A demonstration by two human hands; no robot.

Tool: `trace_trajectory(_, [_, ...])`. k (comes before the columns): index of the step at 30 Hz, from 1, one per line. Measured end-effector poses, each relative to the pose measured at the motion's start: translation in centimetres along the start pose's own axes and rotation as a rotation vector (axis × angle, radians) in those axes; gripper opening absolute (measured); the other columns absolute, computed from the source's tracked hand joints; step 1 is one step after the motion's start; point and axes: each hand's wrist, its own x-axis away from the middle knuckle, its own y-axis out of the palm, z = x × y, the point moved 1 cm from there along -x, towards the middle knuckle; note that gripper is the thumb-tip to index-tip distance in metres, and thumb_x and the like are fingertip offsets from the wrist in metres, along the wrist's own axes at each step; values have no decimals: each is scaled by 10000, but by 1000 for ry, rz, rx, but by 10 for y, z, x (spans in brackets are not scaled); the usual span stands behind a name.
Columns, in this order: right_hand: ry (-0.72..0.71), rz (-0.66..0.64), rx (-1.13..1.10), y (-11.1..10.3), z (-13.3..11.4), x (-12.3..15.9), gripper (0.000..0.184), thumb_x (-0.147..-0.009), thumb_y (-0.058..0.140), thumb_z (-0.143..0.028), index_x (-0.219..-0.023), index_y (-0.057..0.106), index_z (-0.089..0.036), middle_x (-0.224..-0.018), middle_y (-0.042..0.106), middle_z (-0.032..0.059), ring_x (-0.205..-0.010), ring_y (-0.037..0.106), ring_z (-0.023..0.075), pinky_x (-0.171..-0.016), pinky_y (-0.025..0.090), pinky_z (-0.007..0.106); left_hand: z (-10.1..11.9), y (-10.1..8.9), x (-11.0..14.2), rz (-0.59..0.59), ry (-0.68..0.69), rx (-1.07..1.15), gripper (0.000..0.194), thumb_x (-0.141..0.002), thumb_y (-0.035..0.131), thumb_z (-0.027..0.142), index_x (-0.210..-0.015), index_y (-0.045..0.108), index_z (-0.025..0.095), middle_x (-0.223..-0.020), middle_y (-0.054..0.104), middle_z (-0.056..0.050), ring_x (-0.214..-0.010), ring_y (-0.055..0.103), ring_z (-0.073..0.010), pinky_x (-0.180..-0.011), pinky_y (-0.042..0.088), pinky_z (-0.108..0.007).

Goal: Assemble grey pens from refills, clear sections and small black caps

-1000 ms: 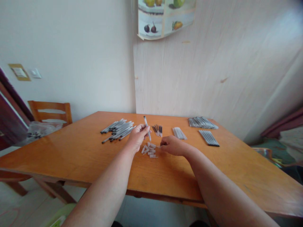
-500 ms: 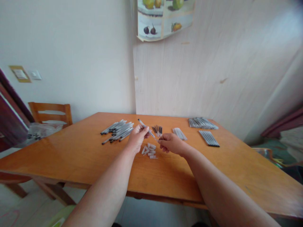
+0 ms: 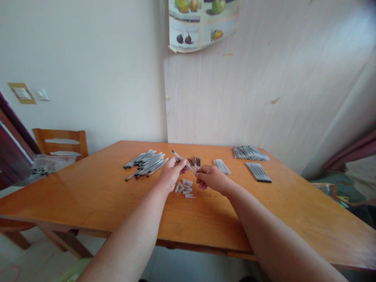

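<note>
A slim pen (image 3: 177,155) with a dark end slants down to the right above the table. My left hand (image 3: 172,173) is closed around its barrel, thumb on top. At the pen's lower end, my right hand (image 3: 214,177) pinches with thumb and fingertips; whether it grips the pen's tip or a small clear part there is hidden. Just below the hands lie several small clear caps (image 3: 187,188). Behind the pen, a bunch of thin dark-ended sticks, perhaps refills (image 3: 194,161), rests on the wood. Clear tubes (image 3: 222,166) lie beyond my right hand.
On the wooden table (image 3: 96,196), a loose heap of grey pens (image 3: 148,161) lies to the left. To the right are a neat row of pens (image 3: 258,172) and a flat bundle of pens (image 3: 250,153). A wooden chair (image 3: 58,141) stands at the far left.
My two hands have come slightly closer together along the pen, and less of its lower end shows between them. The whole view has shifted a little.
</note>
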Motion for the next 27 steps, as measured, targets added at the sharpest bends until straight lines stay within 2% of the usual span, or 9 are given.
trace_trajectory(9, [-78,49,-72,1,2,-4,105,-852,559,-206,-750,545,-189,-578,603,-35,-484,566,84,-482,481,184,-1,1,0,-7,-31,0,352,-710,757,430,-870,590,164,-841,714,-62,-732,653,-150,-723,474,-289])
trace_trajectory(27, [-144,156,98,1,1,-3,126,-839,534,-247,-721,540,-202,-554,563,-39,-473,526,86,-446,420,170,-6,9,5,-10,-83,122,373,-699,769,436,-842,537,181,-769,696,-26,-709,666,-151,-729,509,-302])
